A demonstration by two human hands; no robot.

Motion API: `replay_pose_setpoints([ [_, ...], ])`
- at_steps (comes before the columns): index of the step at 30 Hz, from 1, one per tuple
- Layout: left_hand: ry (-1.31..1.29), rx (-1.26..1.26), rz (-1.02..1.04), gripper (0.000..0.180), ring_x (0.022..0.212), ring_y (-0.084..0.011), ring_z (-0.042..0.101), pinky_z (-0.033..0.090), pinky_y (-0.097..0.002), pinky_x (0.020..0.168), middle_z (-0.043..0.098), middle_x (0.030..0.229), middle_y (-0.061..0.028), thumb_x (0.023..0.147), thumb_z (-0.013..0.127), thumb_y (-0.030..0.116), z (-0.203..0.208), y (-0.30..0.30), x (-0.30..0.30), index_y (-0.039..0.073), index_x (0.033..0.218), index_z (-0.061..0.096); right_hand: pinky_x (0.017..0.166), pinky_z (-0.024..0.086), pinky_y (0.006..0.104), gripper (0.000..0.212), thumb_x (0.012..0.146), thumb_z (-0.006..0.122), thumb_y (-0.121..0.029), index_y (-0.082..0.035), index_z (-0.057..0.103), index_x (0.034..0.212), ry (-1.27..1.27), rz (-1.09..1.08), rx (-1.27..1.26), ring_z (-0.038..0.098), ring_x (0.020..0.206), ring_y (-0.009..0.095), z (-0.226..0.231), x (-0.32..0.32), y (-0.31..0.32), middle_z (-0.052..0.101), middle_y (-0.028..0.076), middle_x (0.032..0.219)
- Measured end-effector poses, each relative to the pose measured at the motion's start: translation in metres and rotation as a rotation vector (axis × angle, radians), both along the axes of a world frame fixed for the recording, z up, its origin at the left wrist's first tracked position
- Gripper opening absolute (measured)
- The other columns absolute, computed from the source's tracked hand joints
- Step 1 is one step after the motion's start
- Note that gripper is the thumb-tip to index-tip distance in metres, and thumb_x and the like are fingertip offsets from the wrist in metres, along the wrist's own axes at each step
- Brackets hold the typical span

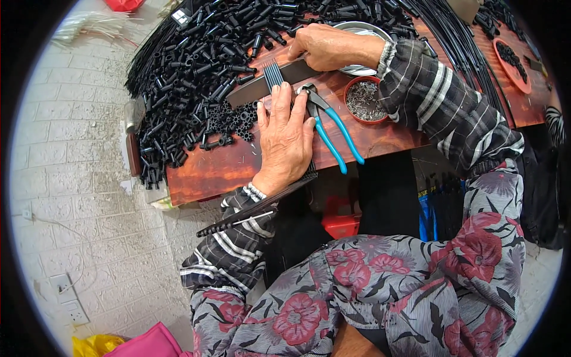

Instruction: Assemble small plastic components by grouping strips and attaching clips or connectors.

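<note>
My left hand [284, 140] lies flat with fingers stretched out on a bundle of thin dark rods [273, 72], whose ends show past its fingertips. A long flat grey bar [248, 90] crosses the rods just beyond those fingers. My right hand [339, 47] is closed round the bar's right end; its fingertips are hidden. Pliers with blue handles [339, 134] lie right beside my left hand, jaws toward the bar. The other ends of the black rods [256, 208] stick out over the table's front edge, above my left forearm.
A heap of short black tubes [208, 59] covers the table's left and back. Near my right forearm stand a red bowl of small metal bits [364, 118] and a white dish [372, 28]. Long black rods [455, 44] and an orange dish [527, 86] lie farther right.
</note>
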State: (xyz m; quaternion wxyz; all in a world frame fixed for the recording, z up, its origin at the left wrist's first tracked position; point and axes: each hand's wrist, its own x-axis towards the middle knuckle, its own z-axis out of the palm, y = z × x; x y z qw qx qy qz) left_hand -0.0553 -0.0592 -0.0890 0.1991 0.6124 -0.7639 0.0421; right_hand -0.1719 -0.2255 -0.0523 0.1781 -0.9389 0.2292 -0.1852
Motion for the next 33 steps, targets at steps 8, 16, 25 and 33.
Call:
replay_pose_setpoints([
  [8,-0.014,-0.003,0.023,0.042,0.125,-0.0336,0.025,0.014,-0.0496,0.101,0.029,0.132,-0.0202,0.081,0.049,0.016,0.007,0.007,0.004,0.002,0.12,0.043,0.067,0.046,0.038,0.039,0.058,0.045,0.007,-0.004,0.064,0.091,0.01,0.023,0.003,0.059,0.075,0.033,0.008,0.008,0.004,0.06,0.02,0.078],
  [16,-0.006,-0.008,0.019,0.042,0.125,-0.0338,0.025,0.014,-0.0497,0.101,0.029,0.131,-0.02,0.081,0.05,0.016,0.006,0.008,0.002,0.002,0.12,0.044,0.067,0.045,0.0387,0.038,0.058,0.046,0.005,-0.004,0.064,0.09,-0.001,0.015,0.062,0.059,0.074,0.034,0.01,0.005,0.008,0.06,0.021,0.075],
  [25,-0.028,-0.024,0.014,0.042,0.123,-0.034,0.027,0.016,-0.0495,0.1,0.031,0.13,-0.02,0.08,0.051,0.016,0.005,0.004,0.004,0.001,0.119,0.044,0.068,0.045,0.0384,0.037,0.06,0.046,0.005,-0.004,0.064,0.09,0.028,0.024,0.052,0.059,0.075,0.034,0.003,0.01,-0.001,0.06,0.02,0.077],
  [33,-0.019,-0.016,0.022,0.042,0.124,-0.0338,0.027,0.015,-0.0499,0.1,0.03,0.13,-0.0199,0.08,0.05,0.016,0.005,0.005,0.003,0.001,0.119,0.045,0.069,0.047,0.0345,0.024,0.07,0.056,-0.006,-0.009,0.066,0.092,0.031,0.027,-0.095,0.061,0.081,0.028,0.012,0.008,-0.004,0.063,0.017,0.085],
])
